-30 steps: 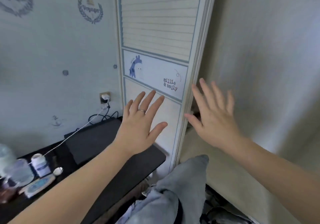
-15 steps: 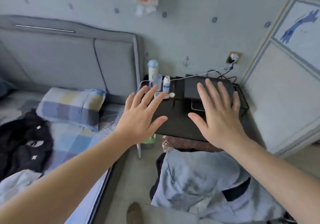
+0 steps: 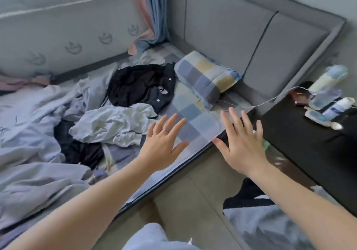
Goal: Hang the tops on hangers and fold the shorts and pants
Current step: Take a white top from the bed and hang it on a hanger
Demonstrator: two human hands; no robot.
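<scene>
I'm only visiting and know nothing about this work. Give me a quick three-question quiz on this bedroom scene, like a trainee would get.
1. True or false: the right hand holds a hanger.
2. What is on the black nightstand? A) folded pants B) bottles C) hangers
3. Fill in: the left hand, wearing a ring, has its fingers ___ (spread or curled).
Key: 1 false; 2 B; 3 spread.
</scene>
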